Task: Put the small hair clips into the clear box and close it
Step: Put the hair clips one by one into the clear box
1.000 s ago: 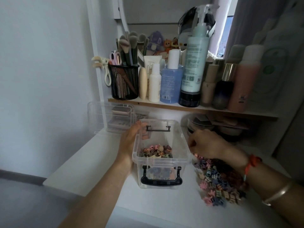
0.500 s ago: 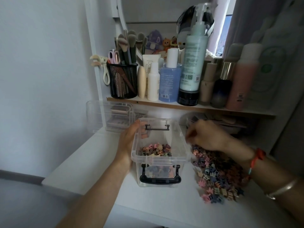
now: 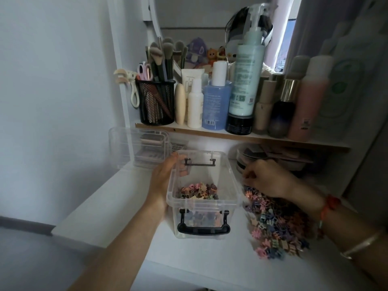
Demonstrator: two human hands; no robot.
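The clear box (image 3: 232, 177) with black handles stands open on the white desk. A layer of small coloured hair clips (image 3: 199, 191) lies on its bottom. My left hand (image 3: 162, 181) grips the box's left wall, thumb over the rim. A loose pile of hair clips (image 3: 277, 227) is spread on the desk right of the box. My right hand (image 3: 270, 179) hovers over the pile's far end, just beside the box's right rim. Its fingers are bunched together, apparently pinching a few clips; what they hold is mostly hidden.
A second clear plastic container (image 3: 136, 145) sits behind the box at the left. The shelf (image 3: 273, 141) above holds a black mesh brush cup (image 3: 156, 106) and several bottles. Round cases (image 3: 252, 158) sit under the shelf behind my right hand. The desk's front edge is near.
My right hand rose from the pile beside the box and now sits slightly higher near the right rim. The left hand and box have stayed put.
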